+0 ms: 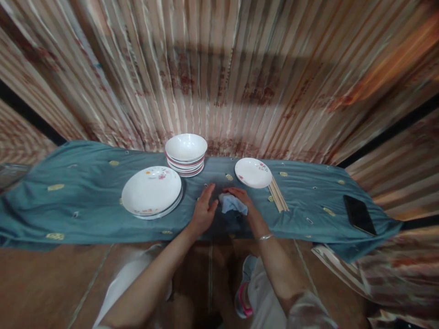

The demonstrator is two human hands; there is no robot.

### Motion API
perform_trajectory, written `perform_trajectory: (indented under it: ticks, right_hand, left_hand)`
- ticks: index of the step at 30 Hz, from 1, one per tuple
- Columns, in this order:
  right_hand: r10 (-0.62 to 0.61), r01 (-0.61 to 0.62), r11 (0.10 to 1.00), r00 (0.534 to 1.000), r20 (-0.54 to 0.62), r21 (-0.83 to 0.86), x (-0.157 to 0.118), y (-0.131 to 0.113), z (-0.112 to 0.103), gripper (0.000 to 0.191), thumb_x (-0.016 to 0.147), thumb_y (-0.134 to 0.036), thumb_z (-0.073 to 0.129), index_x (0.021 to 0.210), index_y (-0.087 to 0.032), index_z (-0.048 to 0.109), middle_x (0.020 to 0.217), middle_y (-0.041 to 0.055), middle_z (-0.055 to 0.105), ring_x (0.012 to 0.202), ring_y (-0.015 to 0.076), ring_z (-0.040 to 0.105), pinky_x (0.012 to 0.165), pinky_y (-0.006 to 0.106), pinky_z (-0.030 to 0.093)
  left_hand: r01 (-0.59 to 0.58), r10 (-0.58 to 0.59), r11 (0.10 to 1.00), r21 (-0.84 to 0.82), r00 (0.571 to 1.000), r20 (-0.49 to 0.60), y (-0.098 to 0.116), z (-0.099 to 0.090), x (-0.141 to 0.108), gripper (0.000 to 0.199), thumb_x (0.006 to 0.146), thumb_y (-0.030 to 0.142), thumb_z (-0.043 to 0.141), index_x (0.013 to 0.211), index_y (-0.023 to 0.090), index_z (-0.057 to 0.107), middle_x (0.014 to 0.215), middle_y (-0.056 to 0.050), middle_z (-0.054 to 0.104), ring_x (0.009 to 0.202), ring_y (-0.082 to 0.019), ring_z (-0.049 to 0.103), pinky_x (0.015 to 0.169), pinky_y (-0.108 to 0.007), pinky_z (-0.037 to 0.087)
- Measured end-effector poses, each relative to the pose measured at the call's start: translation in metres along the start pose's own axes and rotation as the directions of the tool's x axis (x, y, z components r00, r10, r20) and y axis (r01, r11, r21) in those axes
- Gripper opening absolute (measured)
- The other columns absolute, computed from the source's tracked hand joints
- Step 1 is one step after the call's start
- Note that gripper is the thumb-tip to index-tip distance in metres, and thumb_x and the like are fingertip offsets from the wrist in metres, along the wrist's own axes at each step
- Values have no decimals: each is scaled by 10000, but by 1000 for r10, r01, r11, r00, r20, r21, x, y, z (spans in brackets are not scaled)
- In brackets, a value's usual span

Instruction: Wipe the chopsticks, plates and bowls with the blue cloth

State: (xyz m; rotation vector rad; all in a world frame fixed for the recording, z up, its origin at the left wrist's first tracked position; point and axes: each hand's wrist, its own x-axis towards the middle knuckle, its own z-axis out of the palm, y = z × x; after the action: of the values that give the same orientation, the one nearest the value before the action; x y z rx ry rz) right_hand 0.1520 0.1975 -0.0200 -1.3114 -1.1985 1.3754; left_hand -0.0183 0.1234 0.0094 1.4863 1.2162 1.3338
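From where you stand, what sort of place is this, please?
Probably a curtained-off dining or serving corner, though I cannot be certain: a cloth-covered table bears stacked bowls and plates, and striped curtains hang behind it.

Place: a curtained nook with a household dining look; whether inside a private home cannot be told
Enclosure: pleated, striped curtains (206, 82) with reddish print, at the far side and both flanks
Framing: dark poles (394, 132) at left and right
Cover: teal tablecloth (308, 183) with yellow pineapple-like motifs
Tableware: flowered plates (151, 189), stacked bowls (186, 148), wooden chopsticks (278, 196)
Underfoot: brown floor tiles (44, 278) with pale joints
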Motion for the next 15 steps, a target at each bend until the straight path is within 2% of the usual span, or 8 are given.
perform_trajectory:
  ticks: [2, 4, 8, 11, 15]
  right_hand:
    - [0, -2, 1000, 998, 68, 21, -2, -1, 25, 193, 625, -395, 694, 680, -212, 718, 696, 21, 716, 617, 152, 607, 641, 287, 490]
    - [-59, 47, 996, 986, 154, 80, -7, -3, 46, 235, 601, -425, 712, 703, -214, 732, 721, 14, 725, 665, 149, 620, 678, 274, 483]
    - [-115, 93, 988, 976, 183, 124, -17, -10, 79, 330, 587, -493, 726, 728, -195, 733, 752, 20, 733, 717, 156, 634, 700, 265, 478]
    - [-156, 132, 982, 970, 186, 132, -24, -16, 98, 337, 629, -498, 706, 777, -197, 734, 754, 22, 731, 706, 151, 633, 693, 261, 476]
    - [-206, 189, 976, 960, 189, 105, -31, -22, 118, 309, 698, -456, 657, 860, -202, 731, 777, 28, 731, 680, 146, 622, 659, 257, 474]
  left_hand:
    - [-77, 76, 993, 88, 997, 12, 12, -12, -6, 483, 797, 203, 559, 1280, 217, 561, 1424, -107, 485, 1342, -248, 401, 1133, -437, 278]
    - [-122, 120, 984, 127, 992, 23, 23, -24, -12, 467, 807, 221, 554, 1274, 214, 569, 1409, -106, 501, 1333, -245, 412, 1147, -418, 251]
    - [-199, 206, 944, 263, 978, -1, 37, -49, -17, 461, 836, 241, 521, 1295, 208, 548, 1402, -111, 495, 1315, -245, 426, 1136, -417, 270]
    - [-246, 297, 883, 399, 952, -70, 41, -72, -16, 465, 851, 241, 505, 1314, 197, 526, 1390, -128, 491, 1310, -263, 417, 1127, -449, 273]
    - [-230, 394, 809, 541, 895, -209, 43, -111, -12, 472, 857, 256, 510, 1322, 179, 510, 1394, -139, 470, 1315, -262, 394, 1124, -439, 263]
